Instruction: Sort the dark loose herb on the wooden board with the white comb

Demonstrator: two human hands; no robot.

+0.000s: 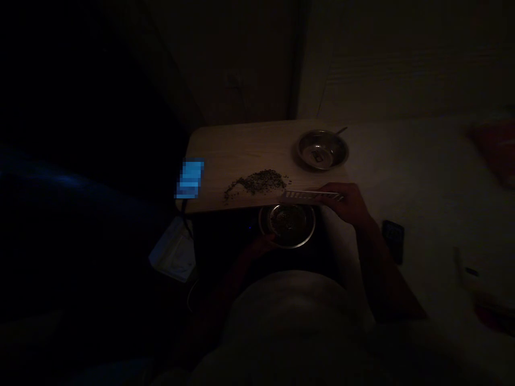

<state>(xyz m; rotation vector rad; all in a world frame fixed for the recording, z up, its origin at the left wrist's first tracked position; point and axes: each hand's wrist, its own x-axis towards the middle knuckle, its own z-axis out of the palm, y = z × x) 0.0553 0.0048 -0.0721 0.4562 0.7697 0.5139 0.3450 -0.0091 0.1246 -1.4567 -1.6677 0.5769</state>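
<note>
The room is very dark. My right hand [346, 201] is closed around a thin, flat striped piece [300, 194], whose pale edge lies along the front of the wooden tabletop [237, 142]. Its exact kind is not clear. A scattered pile of small dark seeds or grains [263, 181] lies just beyond the piece's far end, trailing off to the left. Below the table edge, my left hand [263, 244] grips the rim of a shiny metal bowl [293, 244]. Some dark bits show inside that bowl, too dim to identify.
At the back right of the tabletop stands another metal bowl [341, 161] with a spoon handle [341, 131] sticking out. A lit screen [190, 179] is at the left edge. Below it sits a pale tray [173, 254]. A dark phone [393, 241] lies on a pale surface to the right.
</note>
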